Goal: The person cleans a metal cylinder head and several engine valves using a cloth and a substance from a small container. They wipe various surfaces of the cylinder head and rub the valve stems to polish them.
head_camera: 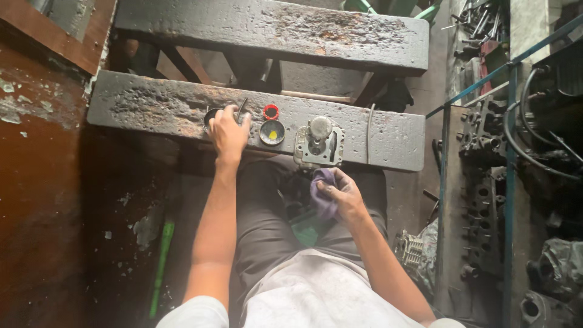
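I see a person wearing a pale, short-sleeved shirt. Dark grey trousers cover the legs. Both forearms and hands are bare.

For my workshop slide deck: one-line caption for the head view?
Left hand reaching to a small tin on a worn bench; right hand gripping a purple rag.

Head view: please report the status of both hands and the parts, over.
Left hand on small dark round cup on grey plank. Right hand grips purple cloth. Grey metal carburetor body untouched.
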